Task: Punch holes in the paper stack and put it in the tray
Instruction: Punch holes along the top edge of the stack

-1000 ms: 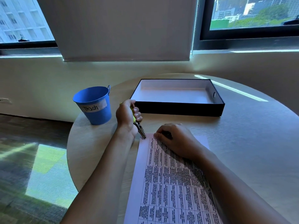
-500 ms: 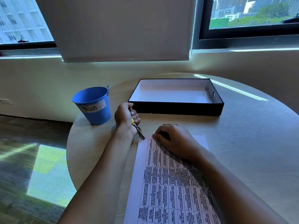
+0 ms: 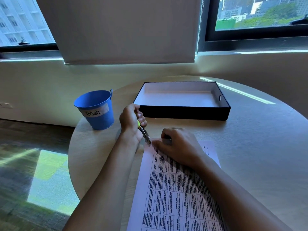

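Metal punch (image 3: 144, 132) nose now on top-left corner of paper stack (image 3: 175, 194), closer than a second ago; my left hand (image 3: 131, 124) grip closed around handles. Right hand (image 3: 180, 145) presses stack flat on tabletop (image 3: 250, 147). Tray (image 3: 183, 112) empty; punching starting.

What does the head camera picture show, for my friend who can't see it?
A left hand holds a hole punch at the corner of a printed paper stack that the right hand presses down. Behind sit a black tray and a blue Trash bucket.
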